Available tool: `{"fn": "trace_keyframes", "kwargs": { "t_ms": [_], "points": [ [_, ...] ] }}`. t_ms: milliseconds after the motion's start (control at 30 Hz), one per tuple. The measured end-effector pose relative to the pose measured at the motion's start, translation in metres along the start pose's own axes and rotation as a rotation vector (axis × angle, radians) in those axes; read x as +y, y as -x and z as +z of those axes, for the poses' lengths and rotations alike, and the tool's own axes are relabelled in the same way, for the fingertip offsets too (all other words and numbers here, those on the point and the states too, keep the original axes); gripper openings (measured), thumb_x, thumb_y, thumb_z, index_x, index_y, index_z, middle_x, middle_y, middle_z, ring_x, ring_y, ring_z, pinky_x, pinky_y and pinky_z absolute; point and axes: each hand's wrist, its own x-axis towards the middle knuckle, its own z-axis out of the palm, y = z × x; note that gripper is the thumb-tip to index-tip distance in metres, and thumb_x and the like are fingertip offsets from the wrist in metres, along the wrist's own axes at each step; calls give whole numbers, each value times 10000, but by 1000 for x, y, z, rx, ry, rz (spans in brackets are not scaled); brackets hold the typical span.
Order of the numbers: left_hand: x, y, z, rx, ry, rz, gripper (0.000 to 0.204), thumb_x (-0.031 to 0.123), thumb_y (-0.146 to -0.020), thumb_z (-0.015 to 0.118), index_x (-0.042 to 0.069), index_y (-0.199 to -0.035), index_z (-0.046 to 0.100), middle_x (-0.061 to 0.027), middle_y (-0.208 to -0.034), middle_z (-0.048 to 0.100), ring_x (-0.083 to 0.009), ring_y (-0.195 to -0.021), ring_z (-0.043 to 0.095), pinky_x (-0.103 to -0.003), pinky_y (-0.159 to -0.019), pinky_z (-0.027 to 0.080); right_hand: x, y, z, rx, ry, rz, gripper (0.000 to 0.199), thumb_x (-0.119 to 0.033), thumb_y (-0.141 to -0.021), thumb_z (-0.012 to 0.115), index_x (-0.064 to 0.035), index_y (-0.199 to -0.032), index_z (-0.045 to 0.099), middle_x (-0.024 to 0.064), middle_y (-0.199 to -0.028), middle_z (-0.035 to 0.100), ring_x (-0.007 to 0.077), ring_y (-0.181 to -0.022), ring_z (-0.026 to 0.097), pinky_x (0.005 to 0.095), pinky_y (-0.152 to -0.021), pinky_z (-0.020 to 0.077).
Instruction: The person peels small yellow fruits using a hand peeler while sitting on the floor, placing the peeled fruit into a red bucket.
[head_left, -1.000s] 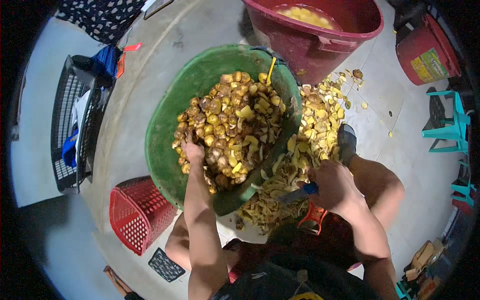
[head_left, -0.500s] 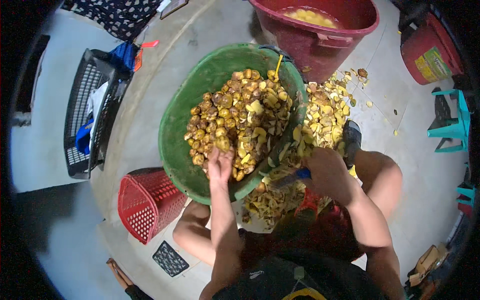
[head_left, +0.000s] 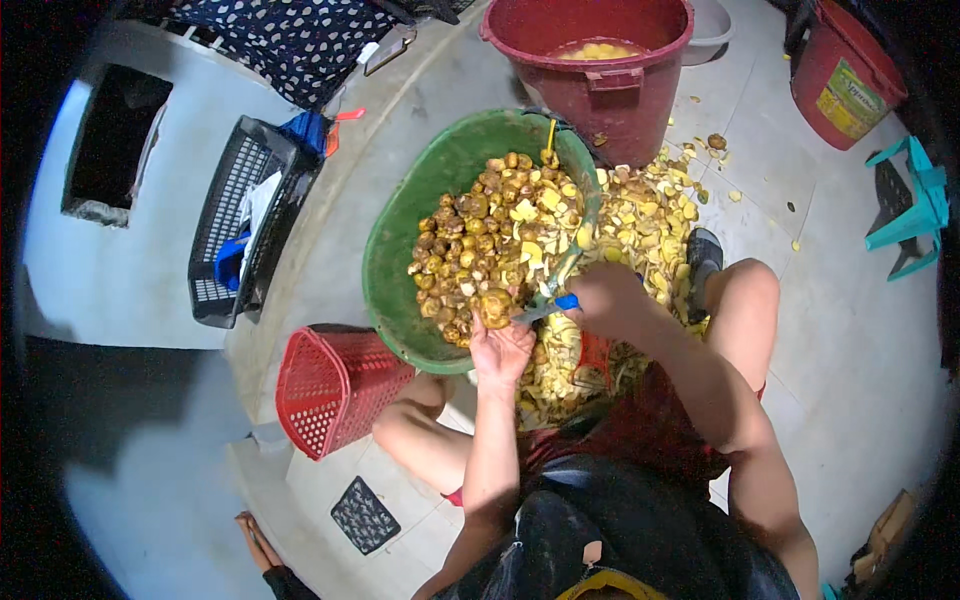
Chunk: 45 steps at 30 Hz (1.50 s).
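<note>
In my left hand (head_left: 500, 352) is a brownish-yellow potato (head_left: 493, 307), held in the fingers above the near edge of the green tub (head_left: 388, 240). My right hand (head_left: 606, 302) is closed around the blue handle of a knife (head_left: 540, 311). Its blade points left, with the tip close to the potato; whether it touches cannot be made out. Inside the tub lies a heap of unpeeled brown potatoes (head_left: 470, 240), with pale yellow cut pieces (head_left: 545, 205) on its right side.
Yellow peelings (head_left: 655, 215) cover the floor right of the tub and between my legs. Behind it stands a dark red bin (head_left: 590, 110) holding pale potatoes in liquid. A red perforated basket (head_left: 345, 390), a black crate (head_left: 235, 240) and a teal stool (head_left: 910, 210) stand around.
A potato in my left hand has come nearer the tub's edge, toward the knife. The knife in my right hand has swung up to it. The whole view has shifted.
</note>
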Motion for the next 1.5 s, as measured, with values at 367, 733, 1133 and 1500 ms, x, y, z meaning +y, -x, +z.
{"fn": "trace_keyframes", "kwargs": {
  "t_ms": [367,733,1133,1500],
  "points": [
    [-22,33,-32,258,-343,198,560,-7,-776,680,158,-1265,464,-80,-1170,559,-250,-982,580,-432,-840,484,8,2,19,120,-69,-48,211,-271,-673,680,-67,-675,627,163,-593,580,372,-602,598,477,-578,472],
    [-27,31,-23,302,-588,401,585,-145,-712,674,92,-1218,500,-59,-1103,566,-178,-955,591,-305,-787,530,-13,-4,28,-95,-26,-32,225,-235,-699,669,-11,-694,650,178,-631,605,357,-645,641,451,-618,526],
    [40,38,-93,707,-1135,-142,325,66,-743,720,62,-1038,585,-54,-862,629,-107,-703,566,-228,-490,433,-15,-6,11,-210,-30,39,188,-221,-726,648,-34,-743,665,186,-676,616,355,-693,644,456,-670,528],
    [0,56,-133,709,-641,-256,384,41,-902,531,12,-1277,454,-153,-1096,607,-249,-922,649,-347,-786,552,-10,-22,11,-323,93,104,283,-316,-754,683,-53,-841,625,150,-779,633,322,-800,627,434,-724,499]
  ]
}}
